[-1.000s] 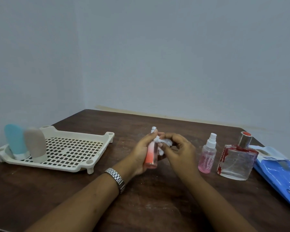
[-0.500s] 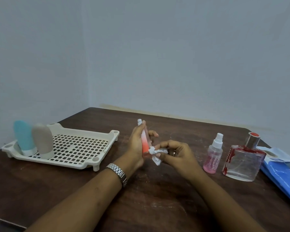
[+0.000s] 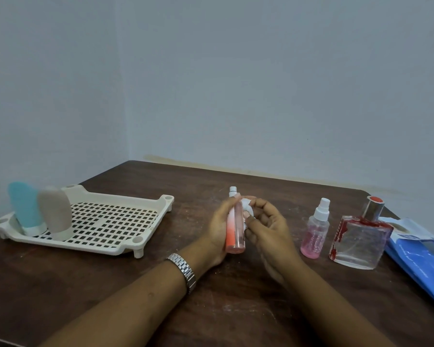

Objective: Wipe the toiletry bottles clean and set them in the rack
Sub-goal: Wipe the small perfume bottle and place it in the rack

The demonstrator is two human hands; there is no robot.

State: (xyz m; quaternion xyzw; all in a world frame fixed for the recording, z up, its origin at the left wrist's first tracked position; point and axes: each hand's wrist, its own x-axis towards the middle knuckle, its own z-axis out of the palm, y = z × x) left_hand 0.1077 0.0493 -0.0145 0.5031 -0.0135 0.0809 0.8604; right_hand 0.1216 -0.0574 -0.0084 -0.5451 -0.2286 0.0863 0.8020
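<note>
My left hand [image 3: 219, 227] grips a slim orange-pink bottle [image 3: 234, 234] upright above the middle of the table. My right hand [image 3: 268, 229] pinches a small white tissue [image 3: 246, 209] against the bottle's upper part. A cream plastic rack [image 3: 115, 219] lies at the left, with a blue tube [image 3: 24, 207] and a beige tube [image 3: 55, 212] standing cap-down in its left end. To the right stand a small pink spray bottle [image 3: 315, 234] and a square glass perfume bottle [image 3: 360, 239] with red stains.
A blue plastic bag [image 3: 422, 259] with white paper on it lies at the right edge of the dark wooden table [image 3: 223, 291]. A metal watch [image 3: 183, 267] is on my left wrist. Walls close off the back and left.
The tissue has moved up from the bottle's lower part to its upper part. The bottle has come back to upright from a leftward tilt.
</note>
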